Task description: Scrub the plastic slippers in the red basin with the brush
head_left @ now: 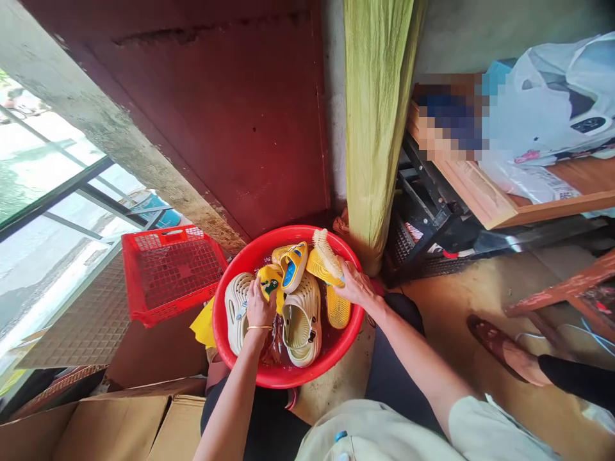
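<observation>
A red basin (288,381) with water in it stands before me, full of footwear. My left hand (261,306) is closed on a yellow slipper (277,301) with a dark green decoration on its strap. In my right hand (354,283) is a scrub brush (325,248), bristles up and to the side, over the basin's right part. Two cream clogs, a left clog (234,323) and a middle clog (303,320), lie among the yellow slippers. A yellow slipper with a blue insole (292,266) leans behind the middle clog. Another yellow slipper (339,307) shows its sole under my right hand.
A red plastic crate (177,272) stands left of the basin, with cardboard boxes (120,422) nearer me. Behind are a dark red door (230,121) and a yellow-green curtain (379,128). A wooden tray (504,208) with bags sits at right; another person's foot (509,352) is on the floor.
</observation>
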Tool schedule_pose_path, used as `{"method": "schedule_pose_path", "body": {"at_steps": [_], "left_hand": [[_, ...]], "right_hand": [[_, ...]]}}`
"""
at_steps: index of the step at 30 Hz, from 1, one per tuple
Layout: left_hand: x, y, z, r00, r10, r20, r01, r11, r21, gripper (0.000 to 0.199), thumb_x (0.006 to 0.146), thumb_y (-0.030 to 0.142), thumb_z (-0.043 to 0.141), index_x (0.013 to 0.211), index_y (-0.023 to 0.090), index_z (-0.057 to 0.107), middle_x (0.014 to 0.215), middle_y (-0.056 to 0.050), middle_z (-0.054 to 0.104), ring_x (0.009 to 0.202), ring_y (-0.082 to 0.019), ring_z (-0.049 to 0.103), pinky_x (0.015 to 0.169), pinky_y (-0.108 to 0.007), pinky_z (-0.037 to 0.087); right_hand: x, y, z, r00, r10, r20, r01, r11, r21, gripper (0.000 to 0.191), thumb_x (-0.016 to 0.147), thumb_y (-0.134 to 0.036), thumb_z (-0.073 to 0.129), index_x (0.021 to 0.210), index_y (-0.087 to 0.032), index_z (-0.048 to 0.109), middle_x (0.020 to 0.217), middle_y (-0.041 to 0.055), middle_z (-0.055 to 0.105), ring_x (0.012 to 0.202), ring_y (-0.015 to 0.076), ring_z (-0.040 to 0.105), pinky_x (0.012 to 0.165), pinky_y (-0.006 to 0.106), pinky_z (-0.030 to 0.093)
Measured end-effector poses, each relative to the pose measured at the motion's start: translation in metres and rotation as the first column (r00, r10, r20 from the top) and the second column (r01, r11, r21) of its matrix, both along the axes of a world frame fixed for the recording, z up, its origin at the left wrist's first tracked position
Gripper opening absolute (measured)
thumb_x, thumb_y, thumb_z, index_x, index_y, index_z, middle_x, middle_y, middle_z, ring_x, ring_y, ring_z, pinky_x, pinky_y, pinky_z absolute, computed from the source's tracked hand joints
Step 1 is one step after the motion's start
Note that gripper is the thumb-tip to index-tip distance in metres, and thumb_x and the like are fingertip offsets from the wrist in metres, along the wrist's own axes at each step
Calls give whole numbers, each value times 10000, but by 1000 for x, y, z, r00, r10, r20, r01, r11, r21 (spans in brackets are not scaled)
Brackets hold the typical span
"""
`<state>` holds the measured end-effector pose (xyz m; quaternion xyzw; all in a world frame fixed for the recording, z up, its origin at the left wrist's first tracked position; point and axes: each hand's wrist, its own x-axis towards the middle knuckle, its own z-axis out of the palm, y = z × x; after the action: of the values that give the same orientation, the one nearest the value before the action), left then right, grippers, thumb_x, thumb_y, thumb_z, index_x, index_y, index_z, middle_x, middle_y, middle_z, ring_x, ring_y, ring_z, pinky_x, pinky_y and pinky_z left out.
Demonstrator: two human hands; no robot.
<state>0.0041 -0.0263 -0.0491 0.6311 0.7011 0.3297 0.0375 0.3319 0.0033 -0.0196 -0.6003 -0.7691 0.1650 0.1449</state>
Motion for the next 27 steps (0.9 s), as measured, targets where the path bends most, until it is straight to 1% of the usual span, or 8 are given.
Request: {"method": "schedule_pose_path", "body": {"at_steps": [6,8,11,14,18,20,23,27], "left_hand": [[13,-41,-10,968,-251,-3,251,968,-24,391,946,314,565,1314,187,603,1290,-171,696,1289,-326,623,1112,-543,493],[23,-45,-16,959,-282,29,283,958,-42,368,940,317,576,1281,191,633,1261,-164,712,1262,-326,640,1107,-547,498],[37,-45,-19,969,-224,102,226,974,-9,349,934,314,566,1244,188,664,1262,-171,713,1251,-333,645,1098,-563,499],[46,-43,-9,957,-142,253,133,990,52,400,946,393,581,1282,192,663,1330,-172,686,1304,-332,612,1134,-563,462],[53,-35,15,724,-79,686,117,993,-9,558,927,536,637,1376,207,608,1376,-146,674,1248,-286,659,1059,-459,536],[53,-27,24,512,33,858,117,987,-108,599,889,594,669,1330,190,625,1282,-145,720,1100,-272,726,926,-414,599],[46,-17,28,251,174,952,121,971,-209,527,818,599,728,1107,159,701,1049,-147,776,880,-269,757,752,-388,624],[25,-18,25,182,185,966,-17,983,-185,388,719,417,793,1016,195,680,937,-84,769,823,-245,747,739,-374,619]], "right_hand": [[-14,-5,2,916,41,-400,32,984,173,720,825,-370,696,1479,-171,473,1327,179,649,1232,331,628,1020,421,537],[-24,-9,6,798,43,-601,42,991,126,635,796,-410,709,1372,-194,551,1256,143,683,1171,303,657,990,415,553],[-41,-18,11,578,-111,-809,-31,987,-158,493,781,-506,701,1168,-211,618,949,41,711,743,195,686,660,315,588],[-59,-26,12,356,-317,-879,-223,885,-409,475,770,-584,689,1049,-208,609,754,-39,631,422,74,469,390,208,412],[-92,-25,15,128,-423,-897,-402,805,-437,521,730,-621,738,1008,-207,585,691,-49,628,379,52,417,341,175,358],[-110,-23,16,136,-453,-881,-442,768,-463,519,765,-652,701,989,-200,583,646,-42,619,378,62,416,343,181,367],[-129,-22,16,346,-426,-836,-435,717,-545,497,881,-666,572,966,-177,601,574,-32,584,369,84,428,356,200,386],[-127,-30,14,617,-235,-751,-260,839,-477,450,929,-517,613,1195,-154,627,828,64,734,539,154,639,466,241,509]]}}
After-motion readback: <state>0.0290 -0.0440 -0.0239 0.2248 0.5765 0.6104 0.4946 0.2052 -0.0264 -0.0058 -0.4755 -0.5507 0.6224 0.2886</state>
